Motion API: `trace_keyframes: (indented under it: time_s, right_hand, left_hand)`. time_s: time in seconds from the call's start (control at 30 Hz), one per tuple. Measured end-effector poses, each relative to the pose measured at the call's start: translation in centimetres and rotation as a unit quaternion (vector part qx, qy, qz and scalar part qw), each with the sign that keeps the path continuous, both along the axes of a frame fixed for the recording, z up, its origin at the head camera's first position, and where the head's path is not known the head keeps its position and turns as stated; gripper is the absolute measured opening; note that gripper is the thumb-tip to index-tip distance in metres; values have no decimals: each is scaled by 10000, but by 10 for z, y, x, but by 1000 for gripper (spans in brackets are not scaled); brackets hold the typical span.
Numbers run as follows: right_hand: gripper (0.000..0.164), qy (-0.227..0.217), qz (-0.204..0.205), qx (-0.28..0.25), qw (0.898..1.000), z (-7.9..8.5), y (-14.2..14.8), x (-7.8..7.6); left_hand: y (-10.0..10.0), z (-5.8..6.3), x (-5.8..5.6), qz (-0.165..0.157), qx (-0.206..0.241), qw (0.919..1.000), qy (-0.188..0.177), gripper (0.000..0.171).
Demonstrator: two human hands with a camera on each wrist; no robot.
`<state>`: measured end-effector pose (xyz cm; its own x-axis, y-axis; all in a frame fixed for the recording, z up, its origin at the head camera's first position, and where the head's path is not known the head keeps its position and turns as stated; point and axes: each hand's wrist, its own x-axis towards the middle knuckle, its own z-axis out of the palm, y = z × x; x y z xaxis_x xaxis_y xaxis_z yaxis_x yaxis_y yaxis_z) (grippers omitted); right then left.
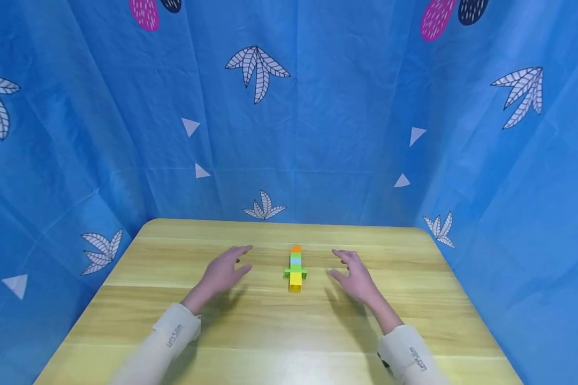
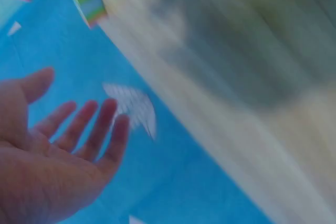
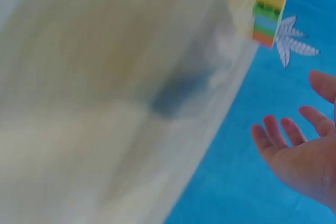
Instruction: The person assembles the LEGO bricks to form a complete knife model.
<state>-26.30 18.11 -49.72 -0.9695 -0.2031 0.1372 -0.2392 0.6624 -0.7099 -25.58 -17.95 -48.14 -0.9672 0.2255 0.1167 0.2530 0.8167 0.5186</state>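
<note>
On the wooden table (image 1: 250,331) lies a toy built of stacked building blocks (image 1: 295,262), with a yellow block at the near end, green and light blue ones in the middle and orange at the far end. A green piece sticks out to both sides of it. My left hand (image 1: 223,270) hovers to its left, fingers relaxed and apart from the toy. To its right, my right hand (image 1: 358,278) is held the same way. Both palms are bare in the left wrist view (image 2: 58,156) and the right wrist view (image 3: 299,150).
A blue patterned curtain (image 1: 342,133) hangs behind the table and along both its sides. The table's far edge runs just beyond the toy. Light sleeves cover both forearms, and the arms cast shadows on the wood.
</note>
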Motion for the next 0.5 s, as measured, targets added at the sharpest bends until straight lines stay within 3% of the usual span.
trace_keyframes:
  time_s: [0.13, 0.3, 0.43, 0.5]
  right_hand:
    - [61, 472, 64, 718, 9963, 17, 31, -3]
    - [65, 856, 79, 1389, 9866, 34, 58, -3]
    - [69, 1329, 12, 1999, 9708, 42, 74, -4]
    - [69, 1710, 21, 2338, 9571, 45, 81, -5]
  left_hand:
    - [-37, 13, -1, -44, -631, 9957, 673, 57]
    - [-82, 26, 4, 26, -1418, 9827, 1188, 58]
    - [-113, 33, 8, 127, -2033, 9669, 1539, 62]
    - [-126, 35, 9, 142, -2263, 9564, 1840, 63]
